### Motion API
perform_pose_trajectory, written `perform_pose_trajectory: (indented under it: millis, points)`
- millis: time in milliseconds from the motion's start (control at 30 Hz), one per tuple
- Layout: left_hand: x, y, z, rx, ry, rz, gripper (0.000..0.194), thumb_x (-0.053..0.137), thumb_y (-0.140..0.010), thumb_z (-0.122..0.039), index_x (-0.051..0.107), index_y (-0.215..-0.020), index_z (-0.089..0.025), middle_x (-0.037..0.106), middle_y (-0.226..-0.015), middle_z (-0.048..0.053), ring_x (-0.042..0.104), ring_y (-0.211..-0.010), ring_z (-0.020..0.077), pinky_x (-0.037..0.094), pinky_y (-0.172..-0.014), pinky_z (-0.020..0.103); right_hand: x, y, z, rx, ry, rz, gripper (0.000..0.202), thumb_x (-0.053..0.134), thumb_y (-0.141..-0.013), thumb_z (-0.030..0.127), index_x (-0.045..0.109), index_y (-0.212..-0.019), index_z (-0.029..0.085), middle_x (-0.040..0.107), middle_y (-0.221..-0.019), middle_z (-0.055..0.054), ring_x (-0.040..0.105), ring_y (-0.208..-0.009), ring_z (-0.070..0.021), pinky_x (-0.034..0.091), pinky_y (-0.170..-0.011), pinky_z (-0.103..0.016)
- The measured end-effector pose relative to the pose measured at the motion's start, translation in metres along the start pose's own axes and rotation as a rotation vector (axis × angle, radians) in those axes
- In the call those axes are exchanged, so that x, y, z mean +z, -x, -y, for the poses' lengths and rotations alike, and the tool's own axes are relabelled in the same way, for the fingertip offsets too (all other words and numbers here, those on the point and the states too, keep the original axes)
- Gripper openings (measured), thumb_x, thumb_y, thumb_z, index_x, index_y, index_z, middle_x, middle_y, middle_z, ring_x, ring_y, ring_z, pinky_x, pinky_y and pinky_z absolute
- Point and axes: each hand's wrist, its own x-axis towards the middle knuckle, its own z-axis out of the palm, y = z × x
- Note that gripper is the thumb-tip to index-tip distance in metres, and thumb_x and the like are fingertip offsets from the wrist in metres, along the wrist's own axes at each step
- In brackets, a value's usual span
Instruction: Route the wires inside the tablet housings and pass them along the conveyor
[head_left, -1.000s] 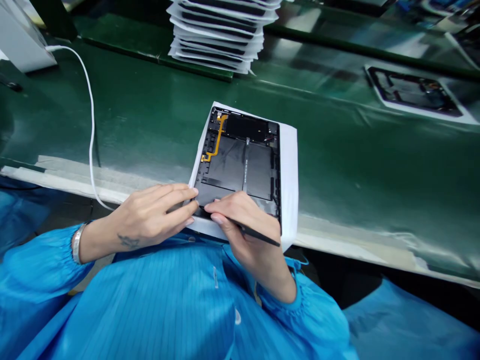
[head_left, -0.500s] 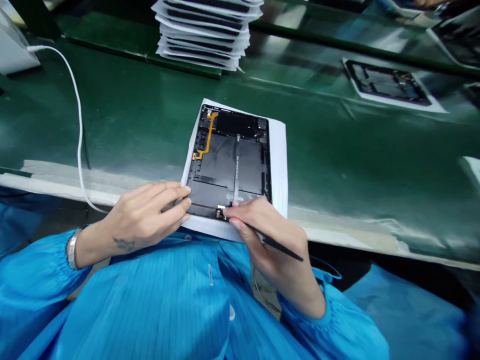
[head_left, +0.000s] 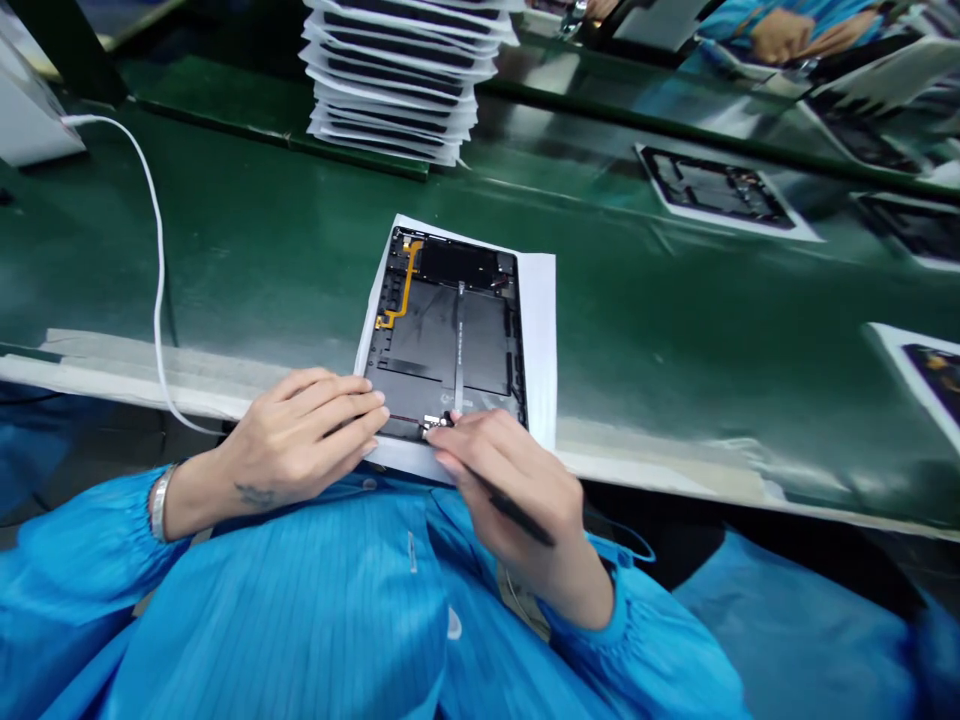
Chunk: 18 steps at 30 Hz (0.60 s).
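An opened tablet housing (head_left: 487, 345) with its dark inside facing up lies on a white sheet (head_left: 541, 350) at the bench's front edge. An orange flex cable (head_left: 409, 285) runs along its upper left side. My left hand (head_left: 300, 440) is open, fingers stretched out, with the fingertips resting on the housing's lower left edge. In my right hand (head_left: 525, 475) are black tweezers (head_left: 517, 515), pinched near the front. Their tip, mostly hidden by my fingers, is at a small circuit board (head_left: 435, 422) at the housing's lower edge.
A tall stack of white sheets with dark pieces between (head_left: 394, 90) stands behind. A white cable (head_left: 157, 250) hangs over the bench edge at left. More opened tablets (head_left: 716, 190) lie on the green bench (head_left: 675, 320) at right. A co-worker's hands (head_left: 806, 38) are at top right.
The view has shifted, so the bench things sit lower and the right-hand ones further left. My left fingertips reach further over the housing's edge. A co-worker's hands now show at top right.
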Motion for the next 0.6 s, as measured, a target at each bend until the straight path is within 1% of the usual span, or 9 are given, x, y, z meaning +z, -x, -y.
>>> perform_pose_trajectory:
  millis: [100,167,300,400,533,600]
  points:
    - [-0.005,0.006,0.007,-0.074,0.056,0.016,0.025,0.060,-0.095,-0.011,0.066,-0.119,-0.012,0.074,-0.121,0.012,0.069,-0.116,0.0255,0.057,-0.095,0.039,0.006,-0.006,-0.002,0.043,-0.145,-0.128,0.020,0.060,-0.095,0.007,0.067,-0.108,0.020,0.072,-0.095,-0.006,0.068,-0.091,-0.0197,0.056,-0.082,-0.036]
    - [-0.009,0.008,0.011,-0.107,0.063,0.038,0.027,0.059,-0.094,-0.008,0.065,-0.120,-0.011,0.073,-0.123,0.014,0.068,-0.119,0.0263,0.058,-0.096,0.039,0.014,-0.013,-0.003,0.056,-0.226,-0.167,0.017,0.060,-0.095,0.009,0.069,-0.105,0.020,0.073,-0.093,-0.005,0.069,-0.090,-0.0192,0.056,-0.081,-0.035]
    - [-0.013,0.007,0.015,-0.059,0.080,0.099,0.027,0.052,-0.096,-0.006,0.065,-0.118,-0.013,0.072,-0.121,0.015,0.068,-0.118,0.0260,0.060,-0.092,0.038,0.028,-0.026,-0.005,0.070,-0.315,-0.168,0.012,0.059,-0.098,0.015,0.070,-0.099,0.020,0.074,-0.089,-0.004,0.069,-0.085,-0.0184,0.055,-0.076,-0.034]
    - [-0.012,0.004,0.015,-0.032,0.099,0.130,0.025,0.051,-0.095,-0.006,0.065,-0.114,-0.014,0.071,-0.121,0.016,0.067,-0.116,0.0273,0.060,-0.090,0.039,0.033,-0.030,-0.007,0.071,-0.323,-0.157,0.012,0.059,-0.098,0.016,0.070,-0.098,0.021,0.074,-0.090,-0.004,0.067,-0.084,-0.0181,0.055,-0.076,-0.034]
    - [-0.013,-0.001,0.015,-0.086,0.136,0.216,0.026,0.049,-0.094,-0.004,0.063,-0.114,-0.014,0.069,-0.120,0.015,0.064,-0.117,0.0278,0.059,-0.093,0.042,0.034,-0.030,-0.008,0.046,-0.277,-0.123,0.011,0.059,-0.099,0.016,0.069,-0.095,0.019,0.072,-0.087,-0.004,0.064,-0.082,-0.0175,0.053,-0.074,-0.033]
    - [-0.014,-0.003,0.015,-0.114,0.155,0.251,0.027,0.047,-0.095,-0.005,0.063,-0.114,-0.015,0.068,-0.121,0.014,0.063,-0.118,0.0266,0.058,-0.094,0.042,0.034,-0.028,-0.008,0.034,-0.276,-0.149,0.011,0.059,-0.099,0.016,0.069,-0.094,0.019,0.072,-0.086,-0.005,0.064,-0.081,-0.0171,0.053,-0.073,-0.033]
